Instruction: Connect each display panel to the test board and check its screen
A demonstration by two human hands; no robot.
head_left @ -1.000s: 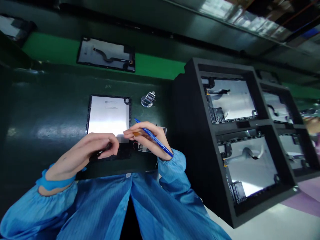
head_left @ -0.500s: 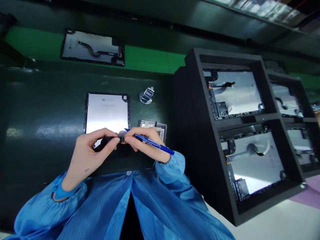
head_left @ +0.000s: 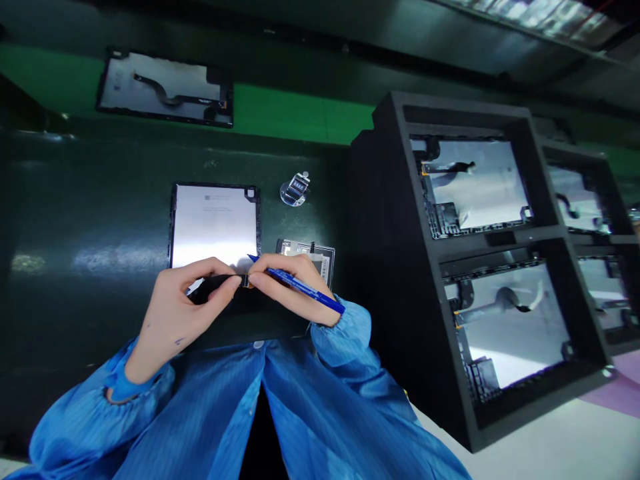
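A silver display panel (head_left: 215, 223) with a black rim lies flat on the dark green bench in front of me. Its black flex cable (head_left: 215, 285) runs along the near edge. My left hand (head_left: 183, 310) pinches that cable between thumb and fingers. My right hand (head_left: 293, 287) meets it at the cable's small gold connector (head_left: 245, 281), fingers pinched on it, while a blue pen (head_left: 300, 287) lies across the fingers of that same hand. Both sleeves are blue.
A small circuit board (head_left: 313, 255) lies right of the panel, a silver tally counter (head_left: 296, 187) behind it. Another panel (head_left: 165, 90) rests on the green strip at the back. A black foam rack (head_left: 480, 267) holding several panels stands to the right.
My hands have come together at the panel's near edge and now pinch the flex cable. The pen tip has dropped lower. Since half a second ago the hands have hardly moved.
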